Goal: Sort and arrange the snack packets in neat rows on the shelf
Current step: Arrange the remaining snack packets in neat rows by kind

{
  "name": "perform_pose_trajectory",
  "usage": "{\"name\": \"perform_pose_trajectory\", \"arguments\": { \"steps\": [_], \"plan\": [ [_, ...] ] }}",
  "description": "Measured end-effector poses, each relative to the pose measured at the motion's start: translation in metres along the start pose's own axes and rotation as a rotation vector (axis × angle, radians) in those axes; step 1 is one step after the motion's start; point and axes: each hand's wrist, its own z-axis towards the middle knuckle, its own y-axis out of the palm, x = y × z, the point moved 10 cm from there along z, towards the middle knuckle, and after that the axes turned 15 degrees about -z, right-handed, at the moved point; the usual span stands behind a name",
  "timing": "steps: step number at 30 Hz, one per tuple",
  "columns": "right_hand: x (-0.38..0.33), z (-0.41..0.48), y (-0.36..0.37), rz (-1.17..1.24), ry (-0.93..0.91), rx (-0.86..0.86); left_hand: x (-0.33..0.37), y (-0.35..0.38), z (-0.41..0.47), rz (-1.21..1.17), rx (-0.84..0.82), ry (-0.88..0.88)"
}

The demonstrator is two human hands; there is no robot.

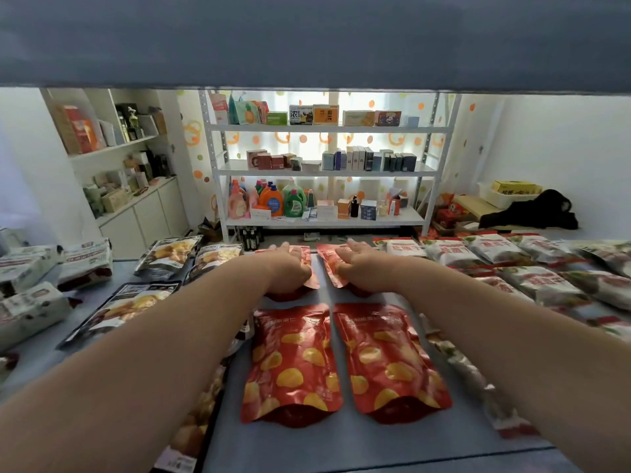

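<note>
Left hand (290, 268) and right hand (362, 268): both flat, fingers straight, each pressing one of the far red packets (328, 264) at 12 o'clock on the shelf (341, 445). Step looks like squaring the back row. Next: line them up with the near red packets (293, 363) at 6, same gap.

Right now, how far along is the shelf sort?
Done: the two front red packets lie flat side by side, and the white packets on the right sit in rows. In hand: the left hand and right hand each rest on a back red packet, fingers fairly straight. Left: the dark packets on the left lie askew and are probably next to straighten.
</note>
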Motion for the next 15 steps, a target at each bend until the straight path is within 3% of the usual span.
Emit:
{"name": "perform_pose_trajectory", "arguments": {
  "steps": [4, 8, 12, 15],
  "plan": [
    [-0.004, -0.011, 0.019, -0.127, 0.024, -0.048, 0.019, 0.016, -0.025, 0.186, -0.039, 0.093],
    [-0.012, -0.035, 0.005, -0.125, 0.050, 0.008, 0.021, 0.008, -0.051, 0.094, -0.007, 0.119],
    [-0.033, -0.108, -0.021, -0.147, -0.056, 0.152, 0.054, -0.012, -0.112, 0.171, 0.108, 0.273],
    [-0.043, -0.171, 0.002, -0.221, -0.046, 0.107, 0.065, 0.005, -0.181, 0.257, 0.128, 0.388]
  ]
}}
